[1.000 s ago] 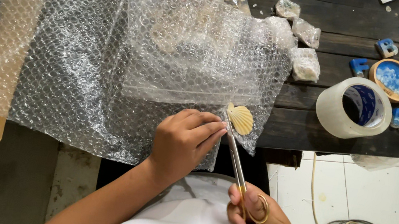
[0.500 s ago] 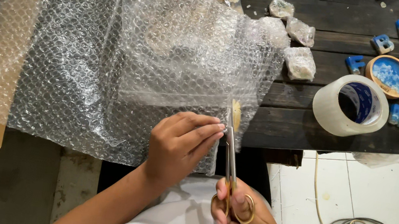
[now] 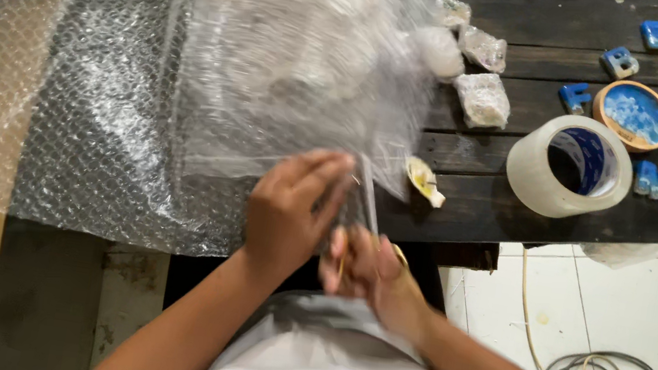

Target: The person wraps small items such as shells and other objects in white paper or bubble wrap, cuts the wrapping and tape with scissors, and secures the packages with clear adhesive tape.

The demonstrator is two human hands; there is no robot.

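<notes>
Head view: left hand (image 3: 289, 214) grips bubble wrap (image 3: 294, 74), right hand (image 3: 372, 271) grips scissors (image 3: 344, 258), near wrapped packages (image 3: 483, 99).

One tape roll (image 3: 569, 166), one round blue dish (image 3: 633, 114), five blue letter blocks (image 3: 653, 182), three wrapped bundles (image 3: 483, 99), one shell (image 3: 424, 181), two hands (image 3: 290, 210)

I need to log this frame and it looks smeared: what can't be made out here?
- Scissors, head view: motion blur and the right hand hide the blades; open or closed, cannot tell.
- Left hand fingers: blurred; their grip on the bubble wrap is unclear.
- Wrapped bundles: contents hidden by wrap.
- Table: far side cut off by the top edge.
</notes>
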